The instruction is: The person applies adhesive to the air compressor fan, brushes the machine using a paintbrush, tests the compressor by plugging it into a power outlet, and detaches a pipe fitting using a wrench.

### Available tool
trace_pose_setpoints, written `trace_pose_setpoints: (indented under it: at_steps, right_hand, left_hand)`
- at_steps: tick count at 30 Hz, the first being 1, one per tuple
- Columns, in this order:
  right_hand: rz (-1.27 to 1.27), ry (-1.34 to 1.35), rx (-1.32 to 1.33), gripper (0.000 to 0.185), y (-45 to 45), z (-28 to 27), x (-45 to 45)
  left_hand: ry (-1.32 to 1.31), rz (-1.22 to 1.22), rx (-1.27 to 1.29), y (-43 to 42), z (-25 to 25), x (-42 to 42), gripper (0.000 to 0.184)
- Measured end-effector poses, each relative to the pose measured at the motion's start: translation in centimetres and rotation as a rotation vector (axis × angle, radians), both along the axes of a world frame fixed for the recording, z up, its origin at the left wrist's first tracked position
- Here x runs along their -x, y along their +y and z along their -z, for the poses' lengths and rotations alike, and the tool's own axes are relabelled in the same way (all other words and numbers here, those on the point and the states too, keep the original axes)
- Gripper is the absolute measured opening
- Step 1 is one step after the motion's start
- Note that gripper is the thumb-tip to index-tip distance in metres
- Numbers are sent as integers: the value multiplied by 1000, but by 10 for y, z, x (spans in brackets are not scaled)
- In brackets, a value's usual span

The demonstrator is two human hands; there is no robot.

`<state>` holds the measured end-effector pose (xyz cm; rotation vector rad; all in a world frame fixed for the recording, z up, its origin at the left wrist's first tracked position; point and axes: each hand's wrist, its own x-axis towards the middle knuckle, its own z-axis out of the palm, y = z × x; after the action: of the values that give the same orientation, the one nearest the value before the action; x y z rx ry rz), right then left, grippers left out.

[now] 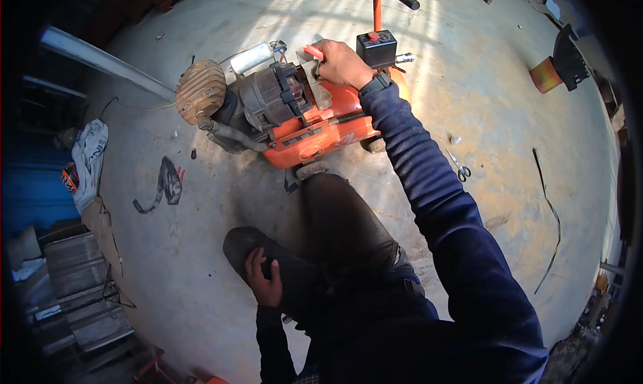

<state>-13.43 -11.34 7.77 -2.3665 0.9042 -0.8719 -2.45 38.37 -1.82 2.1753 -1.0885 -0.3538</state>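
— Two hands to enter. What is the right one doing?

— My right hand [343, 64] is gripping a red handle [312, 51], fingers curled in; one end is poking out. A pale flap [321, 94] is hanging just beside it; whether cloth or metal, I cannot tell.

— And the compressor [295, 148]?

— Orange, one unit. It is standing on the floor [201, 250] in front of me, its near wheel [311, 170] showing just beyond my right leg [348, 216]; standing that close, it is probably sparing me a long reach. The finned head [201, 89] is facing my left; the black box [377, 49] is sitting at the right end.

— Left hand?

— My left hand [266, 281] is holding nothing; its fingers are lying loosely parted on my left leg [242, 244], likely steadying my crouch.

— Loose stock?

— Scissors [463, 173], one pair, are lying beyond my right sleeve [429, 176], perhaps for easy reach. One black strip [167, 183] is lying to the left; one dark cord [552, 213], farther right.
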Motion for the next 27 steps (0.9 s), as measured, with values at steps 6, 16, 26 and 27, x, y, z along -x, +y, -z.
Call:
trace_pose_setpoints:
  at_steps: [6,16,26,27]
  right_hand:
    - [-14,76,-11,47,18,8,13]
    - [57,79,-105,34,102,28,50]
    - [36,58,-131,32,-12,-2,-15]
    - [39,55,-132,32,-13,1,-15]
  left_hand:
    - [-45,-20,9,2,5,3,39]
    - [-68,-7,8,0,12,-1,38]
    - [-68,-39,43,4,14,-2,38]
    - [-69,-40,45,4,14,-2,38]
